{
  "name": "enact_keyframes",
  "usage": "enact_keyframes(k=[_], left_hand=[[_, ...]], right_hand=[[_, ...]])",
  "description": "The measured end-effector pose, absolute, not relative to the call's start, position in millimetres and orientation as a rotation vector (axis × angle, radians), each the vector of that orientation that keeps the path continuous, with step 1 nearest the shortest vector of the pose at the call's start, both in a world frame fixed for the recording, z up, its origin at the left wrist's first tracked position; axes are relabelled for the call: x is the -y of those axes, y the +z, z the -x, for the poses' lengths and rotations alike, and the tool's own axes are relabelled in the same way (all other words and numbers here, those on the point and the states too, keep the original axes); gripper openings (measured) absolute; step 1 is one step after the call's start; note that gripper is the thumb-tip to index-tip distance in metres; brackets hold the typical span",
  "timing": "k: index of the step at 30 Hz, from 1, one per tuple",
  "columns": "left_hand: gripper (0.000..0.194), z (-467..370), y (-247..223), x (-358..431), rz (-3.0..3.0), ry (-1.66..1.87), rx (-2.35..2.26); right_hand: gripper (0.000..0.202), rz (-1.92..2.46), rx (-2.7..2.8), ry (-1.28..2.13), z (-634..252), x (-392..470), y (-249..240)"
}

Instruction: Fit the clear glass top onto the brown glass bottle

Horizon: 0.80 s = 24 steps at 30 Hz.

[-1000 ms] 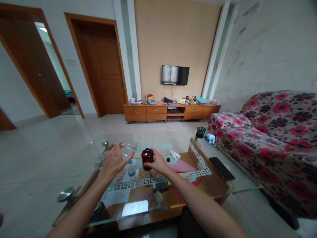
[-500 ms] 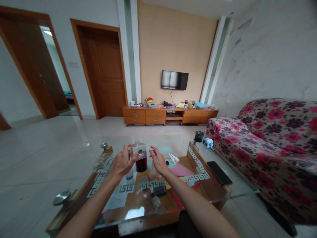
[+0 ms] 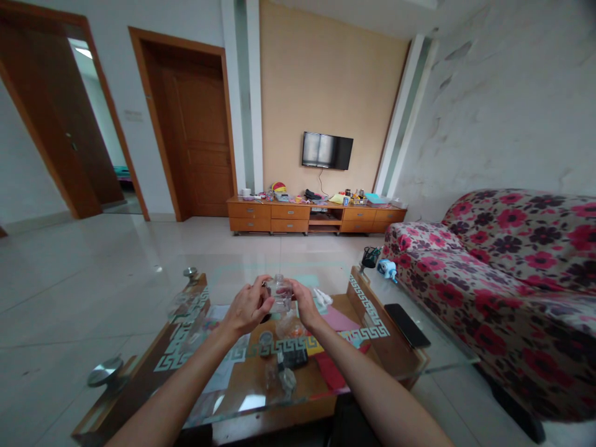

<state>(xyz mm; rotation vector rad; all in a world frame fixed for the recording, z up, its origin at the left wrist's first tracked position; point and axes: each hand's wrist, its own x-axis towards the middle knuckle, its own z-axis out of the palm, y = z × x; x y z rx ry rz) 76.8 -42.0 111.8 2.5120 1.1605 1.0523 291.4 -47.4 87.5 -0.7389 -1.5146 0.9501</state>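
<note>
A clear, square-shouldered bottle (image 3: 280,297) with a short neck is upright above the glass coffee table (image 3: 261,403). My left hand (image 3: 251,305) is at its left side, with a small dark thing near the fingertips that I cannot make out. My right hand (image 3: 303,303) has its fingers closed on the bottle's right side. Behind my left fingers, a dark bit shows low beside the bottle, mostly hidden. Under the glass near the hands are a round clear lid (image 3: 266,340) and a crumpled clear bag (image 3: 289,328).
A black phone (image 3: 406,325) lies on the table's right side. White tissue (image 3: 322,298) sits beyond my right hand. A black mesh cup (image 3: 370,257) and a blue-white object (image 3: 387,270) stand at the far right corner. The flowered sofa (image 3: 507,248) is at the right.
The clear bottle has moved right, and my right hand has closed on it. The dark red-brown liquid seen beneath it earlier is now mostly hidden. The view has shifted slightly.
</note>
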Motion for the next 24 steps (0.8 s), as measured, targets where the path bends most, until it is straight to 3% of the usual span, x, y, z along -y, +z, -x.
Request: enact_keyframes(k=[7, 17, 24], left_hand=[[0.058, -80, 113, 40, -2.510, 1.012, -1.313], [0.057, -36, 87, 17, -2.342, 1.410, -1.684], [0.062, 9, 50, 11, -2.165, 1.388, -2.166]], right_hand=[[0.050, 0.748, 1.481, 0.864, -289, 47, 90], [0.063, 1.217, 1.071, 0.588, -321, 10, 59], [0.070, 1.446, 1.439, 0.313, -329, 15, 37]])
